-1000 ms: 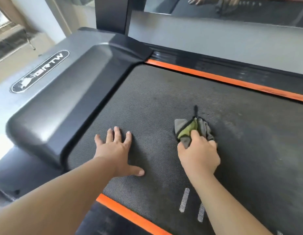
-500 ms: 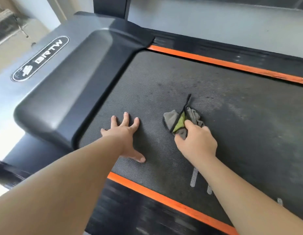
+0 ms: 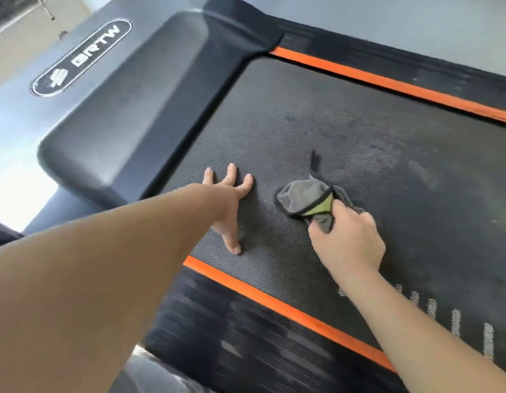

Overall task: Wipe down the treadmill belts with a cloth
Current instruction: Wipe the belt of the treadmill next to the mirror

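A dark grey moulded motor cover [image 3: 127,109] with rounded corners fills the upper left. On the silver panel [image 3: 16,114] beside it sits an oval badge [image 3: 81,56] with white lettering, the end reading "RTW". Two orange stripes run diagonally, one far [image 3: 388,83] and one near [image 3: 274,302]. A black ribbed side rail [image 3: 246,344] lies outside the near stripe. Behind everything stands a plain grey wall [image 3: 388,18].

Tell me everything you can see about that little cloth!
The cloth is small, soft-looking and grey, with dark stitched edging and a lime-green patch showing where it folds. A thin dark tag sticks out from its far side. It lies bunched up on the black textured belt. The right hand grips its near end and holds it against the belt. Nothing else touches it.
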The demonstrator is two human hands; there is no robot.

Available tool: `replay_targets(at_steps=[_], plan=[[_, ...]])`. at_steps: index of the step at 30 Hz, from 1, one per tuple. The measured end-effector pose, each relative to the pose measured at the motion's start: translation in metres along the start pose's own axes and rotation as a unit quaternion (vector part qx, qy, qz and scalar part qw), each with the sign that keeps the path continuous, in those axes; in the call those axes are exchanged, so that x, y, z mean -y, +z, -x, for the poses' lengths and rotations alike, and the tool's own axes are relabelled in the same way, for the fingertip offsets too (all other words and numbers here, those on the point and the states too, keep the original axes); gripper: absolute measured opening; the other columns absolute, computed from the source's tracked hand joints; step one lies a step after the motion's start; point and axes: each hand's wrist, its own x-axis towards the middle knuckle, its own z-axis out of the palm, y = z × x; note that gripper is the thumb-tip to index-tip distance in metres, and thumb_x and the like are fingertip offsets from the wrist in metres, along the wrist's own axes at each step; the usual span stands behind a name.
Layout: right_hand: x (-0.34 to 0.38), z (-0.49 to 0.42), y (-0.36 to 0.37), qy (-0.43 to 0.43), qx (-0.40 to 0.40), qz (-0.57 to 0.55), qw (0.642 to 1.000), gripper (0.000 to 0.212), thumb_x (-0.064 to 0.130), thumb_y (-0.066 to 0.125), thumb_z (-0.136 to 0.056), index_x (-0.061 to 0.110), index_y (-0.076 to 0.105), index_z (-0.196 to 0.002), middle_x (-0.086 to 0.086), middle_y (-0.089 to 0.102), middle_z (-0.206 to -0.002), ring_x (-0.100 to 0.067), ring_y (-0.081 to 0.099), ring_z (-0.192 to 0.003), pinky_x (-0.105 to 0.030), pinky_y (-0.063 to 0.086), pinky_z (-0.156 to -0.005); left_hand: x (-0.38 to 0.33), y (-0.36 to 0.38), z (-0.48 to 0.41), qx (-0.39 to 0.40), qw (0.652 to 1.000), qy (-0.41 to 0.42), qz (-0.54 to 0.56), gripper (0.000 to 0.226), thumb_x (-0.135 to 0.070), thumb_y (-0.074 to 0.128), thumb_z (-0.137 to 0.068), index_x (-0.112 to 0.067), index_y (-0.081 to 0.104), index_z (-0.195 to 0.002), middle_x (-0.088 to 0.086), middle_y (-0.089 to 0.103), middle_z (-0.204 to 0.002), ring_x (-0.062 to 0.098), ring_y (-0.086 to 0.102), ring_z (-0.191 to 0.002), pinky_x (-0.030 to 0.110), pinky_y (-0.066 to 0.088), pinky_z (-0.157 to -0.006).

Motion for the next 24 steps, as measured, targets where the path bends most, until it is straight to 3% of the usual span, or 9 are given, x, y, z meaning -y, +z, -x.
replay_targets(at_steps=[3, 6, 9, 12, 14, 16, 18, 21, 24], plan=[[0.034, 0.043, 0.016, -0.151, 0.011, 0.004, 0.988, 0.024, 0.046, 0.060, -0.076, 0.025, 0.048, -0.079, 0.006, 0.061, -0.076, -0.028, 0.057, -0.087, -0.033, 0.041, -0.055, 0.000, 0.003, -0.001, -0.020, 1.000, -0.013, -0.004, 0.160, -0.060, 0.096, -0.053, -0.049, -0.028, -0.154, -0.010, -0.037, -0.163, 0.041, -0.019, -0.155, 0.071, 0.030, -0.114], [0.040, 0.068, 0.018, -0.258, 0.113, -0.024, 0.959, 0.029, 0.052, 0.055, -0.075, 0.023, 0.051, -0.079, 0.006, 0.052, -0.071, -0.022, 0.059, -0.079, -0.030, 0.045, -0.056, 0.000, 0.006, -0.003, -0.023, 1.000, -0.021, 0.002, 0.151, -0.052, 0.094, -0.065, -0.051, -0.029, -0.152, -0.011, -0.039, -0.163, 0.039, -0.019, -0.155, 0.070, 0.029, -0.115], [0.014, 0.027, 0.000, -0.234, 0.177, 0.004, 0.956, 0.039, 0.063, 0.055, -0.076, 0.033, 0.051, -0.100, 0.008, 0.043, -0.082, -0.019, 0.060, -0.092, -0.031, 0.045, -0.069, -0.001, 0.003, -0.002, -0.011, 1.000, -0.014, -0.003, 0.161, -0.059, 0.096, -0.053, -0.050, -0.031, -0.152, -0.010, -0.040, -0.162, 0.040, -0.021, -0.155, 0.073, 0.025, -0.116], [-0.023, -0.016, -0.019, -0.055, 0.070, 0.009, 0.996, 0.027, 0.049, 0.062, -0.082, 0.027, 0.056, -0.097, 0.008, 0.045, -0.081, -0.031, 0.059, -0.099, -0.037, 0.049, -0.075, -0.001, 0.002, 0.001, -0.015, 1.000, -0.014, 0.008, 0.164, -0.061, 0.097, -0.047, -0.050, -0.028, -0.153, -0.012, -0.039, -0.162, 0.038, -0.021, -0.155, 0.073, 0.025, -0.115], [-0.034, -0.025, -0.024, 0.051, 0.011, -0.038, 0.998, 0.023, 0.045, 0.063, -0.088, 0.022, 0.058, -0.093, 0.001, 0.059, -0.087, -0.035, 0.056, -0.103, -0.040, 0.046, -0.075, 0.000, 0.002, 0.001, -0.022, 1.000, -0.014, 0.012, 0.163, -0.061, 0.097, -0.047, -0.051, -0.026, -0.154, -0.012, -0.038, -0.163, 0.038, -0.021, -0.155, 0.073, 0.026, -0.114], [-0.023, -0.015, -0.019, 0.052, -0.020, 0.007, 0.998, 0.025, 0.044, 0.063, -0.088, 0.020, 0.055, -0.088, -0.004, 0.065, -0.093, -0.036, 0.054, -0.103, -0.040, 0.045, -0.071, 0.001, 0.002, -0.001, -0.018, 1.000, -0.013, 0.009, 0.164, -0.061, 0.098, -0.045, -0.051, -0.025, -0.154, -0.013, -0.037, -0.163, 0.037, -0.020, -0.155, 0.073, 0.026, -0.113], [0.009, 0.012, -0.006, -0.021, -0.025, 0.025, 0.999, 0.027, 0.044, 0.065, -0.082, 0.020, 0.052, -0.082, -0.003, 0.065, -0.086, -0.035, 0.057, -0.098, -0.038, 0.046, -0.065, 0.002, 0.004, -0.003, -0.022, 1.000, -0.013, 0.009, 0.165, -0.061, 0.098, -0.044, -0.051, -0.023, -0.155, -0.013, -0.035, -0.164, 0.038, -0.018, -0.156, 0.072, 0.029, -0.113], [0.050, 0.056, 0.008, -0.147, 0.068, 0.021, 0.987, 0.031, 0.051, 0.064, -0.073, 0.023, 0.058, -0.086, 0.004, 0.065, -0.085, -0.030, 0.059, -0.095, -0.036, 0.051, -0.066, 0.002, 0.006, 0.003, -0.056, 0.998, -0.009, -0.002, 0.148, -0.052, 0.096, -0.060, -0.051, -0.015, -0.158, -0.015, -0.026, -0.167, 0.038, -0.009, -0.157, 0.067, 0.037, -0.112], [0.046, 0.040, -0.021, -0.151, 0.283, -0.078, 0.944, 0.049, 0.064, 0.075, -0.069, 0.035, 0.068, -0.107, 0.013, 0.063, -0.108, -0.014, 0.056, -0.105, -0.032, 0.051, -0.093, 0.009, 0.007, 0.012, -0.092, 0.995, 0.019, -0.011, 0.099, -0.032, 0.072, -0.091, -0.046, 0.005, -0.162, -0.015, -0.009, -0.171, 0.031, 0.010, -0.158, 0.057, 0.040, -0.114]])
